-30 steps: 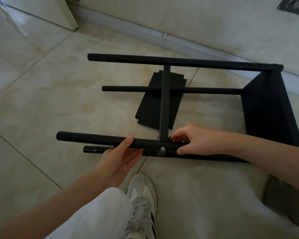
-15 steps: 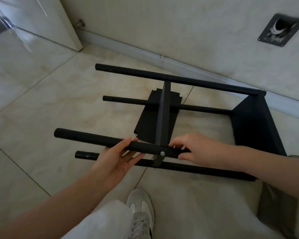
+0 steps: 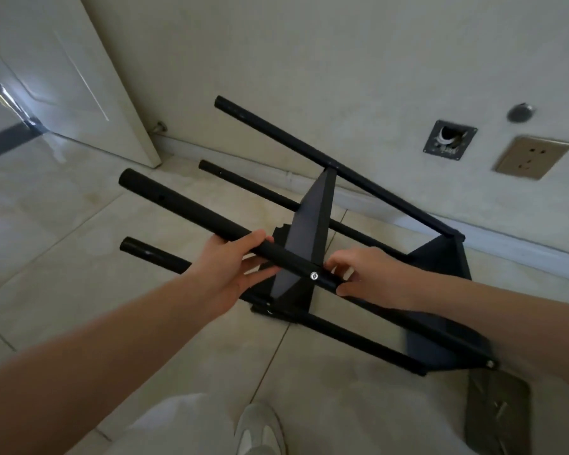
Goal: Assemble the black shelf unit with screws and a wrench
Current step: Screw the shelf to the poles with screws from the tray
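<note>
Shelf unit: the black shelf unit [image 3: 316, 231] is lying tipped on the tiled floor [image 3: 79, 244] near the baseboard of the wall; four black tube legs are running leftward from an end panel [image 3: 440, 267] at the right
Middle panel: a black shelf panel [image 3: 312, 224] is standing between the tubes, partway along them
Screw: a silver screw [image 3: 314, 275] is sitting in the nearest tube [image 3: 211, 221] where the middle panel is meeting it; another fastener is showing at the lower right corner of the end panel
Left hand: the left hand [image 3: 227, 274] is cupping the nearest tube from below, fingers curling round it
Right hand: the right hand [image 3: 368, 277] is pinching the same tube just right of the screw
Progress: judging by this, the frame is largely joined; the free tube ends at the left are bare, so a further panel and final tightening are likely remaining
Wrench: none is showing
Surroundings: a white door [image 3: 63, 77] is standing at the left; a wall socket [image 3: 532, 157] is sitting at the right
</note>
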